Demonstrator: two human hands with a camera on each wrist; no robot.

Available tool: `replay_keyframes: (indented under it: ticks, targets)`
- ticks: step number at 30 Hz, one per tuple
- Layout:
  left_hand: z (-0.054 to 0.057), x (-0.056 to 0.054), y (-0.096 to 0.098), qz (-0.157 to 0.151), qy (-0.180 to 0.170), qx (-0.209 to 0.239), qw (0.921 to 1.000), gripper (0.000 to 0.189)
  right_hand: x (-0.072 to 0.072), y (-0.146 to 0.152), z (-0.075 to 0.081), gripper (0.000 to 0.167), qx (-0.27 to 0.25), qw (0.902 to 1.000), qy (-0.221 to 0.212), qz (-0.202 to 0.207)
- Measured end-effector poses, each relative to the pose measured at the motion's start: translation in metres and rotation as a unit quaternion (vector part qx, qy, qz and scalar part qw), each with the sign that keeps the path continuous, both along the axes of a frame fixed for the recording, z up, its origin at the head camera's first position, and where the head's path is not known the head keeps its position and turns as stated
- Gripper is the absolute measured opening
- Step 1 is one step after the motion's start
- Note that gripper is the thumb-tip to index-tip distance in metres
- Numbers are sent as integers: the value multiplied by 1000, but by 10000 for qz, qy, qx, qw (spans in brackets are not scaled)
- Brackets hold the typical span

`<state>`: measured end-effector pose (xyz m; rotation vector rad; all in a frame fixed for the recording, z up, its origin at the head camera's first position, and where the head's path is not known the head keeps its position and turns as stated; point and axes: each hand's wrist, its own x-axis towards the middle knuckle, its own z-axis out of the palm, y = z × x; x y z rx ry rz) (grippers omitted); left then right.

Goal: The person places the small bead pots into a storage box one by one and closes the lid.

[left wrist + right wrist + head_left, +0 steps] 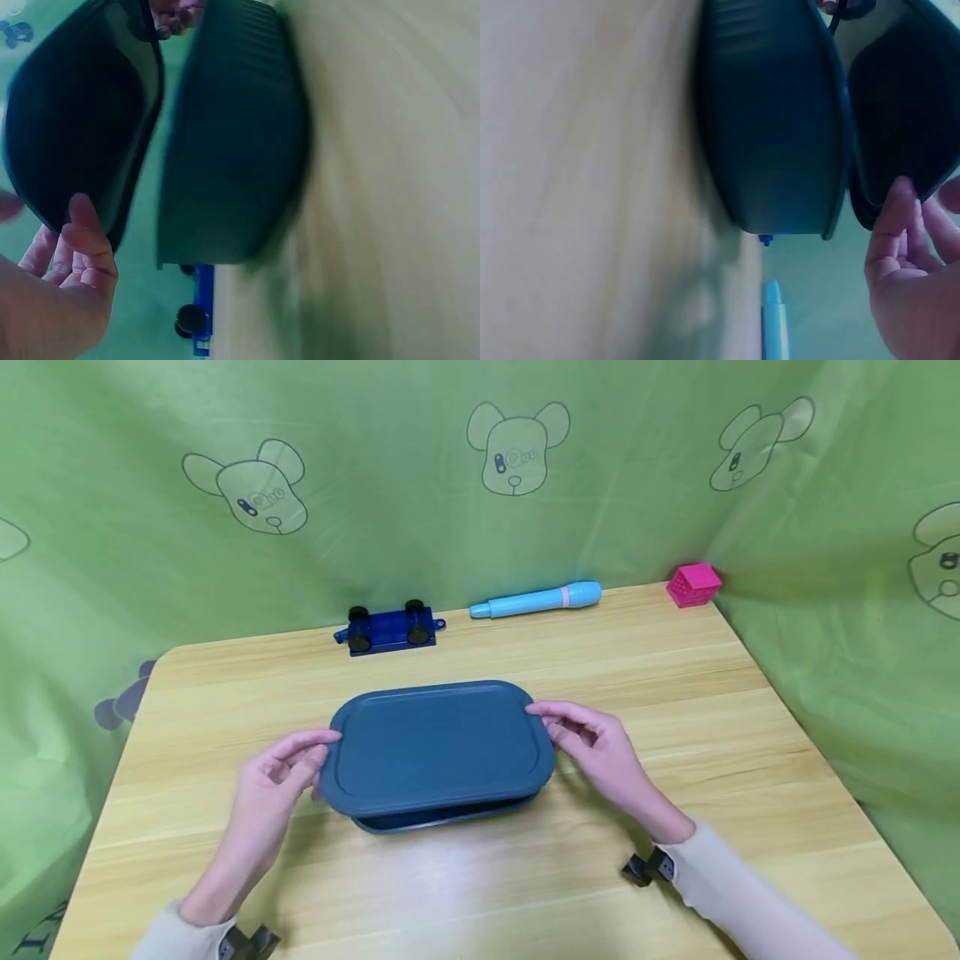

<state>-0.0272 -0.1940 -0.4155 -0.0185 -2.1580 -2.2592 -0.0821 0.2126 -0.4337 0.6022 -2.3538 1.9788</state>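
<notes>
Both hands hold a dark blue-green lid [442, 739] by its two short ends, just above a matching rectangular box [450, 817]. My left hand [273, 785] pinches the lid's left end, thumb and index finger at the rim. At the opposite end, my right hand [600, 747] grips the edge in the same way. A gap shows between the raised lid [82, 112] and the box [232, 142] in the left wrist view. From the right wrist, the lid's underside [904, 112] is visible beside the box wall [780, 135]. The lid hides most of the box's inside from above.
Along the table's back edge lie a blue toy car base [392, 628] with black wheels up, a light blue marker-shaped stick [536, 600] and a pink cube [693, 585]. Green curtain [420, 502] with bear faces hangs behind and beside the wooden table [750, 760].
</notes>
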Motion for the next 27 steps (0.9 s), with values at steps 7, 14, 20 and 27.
replay_keyframes:
  ticks: [7,14,20,27]
  targets:
    - [-22,-4,6,-413,384,-1325,9896,46,-2,-8,-12,38,951,9953,-191,-34]
    - [-34,-7,9,-184,1081,-2973,9485,46,-4,-18,-8,55,2643,9615,732,-161]
    - [-38,-3,10,-404,1289,-3648,9212,59,0,-16,-3,66,3266,9432,602,-48]
    - [-36,12,7,-1018,642,-4577,8809,115,2,4,-7,105,3578,9310,56,723]
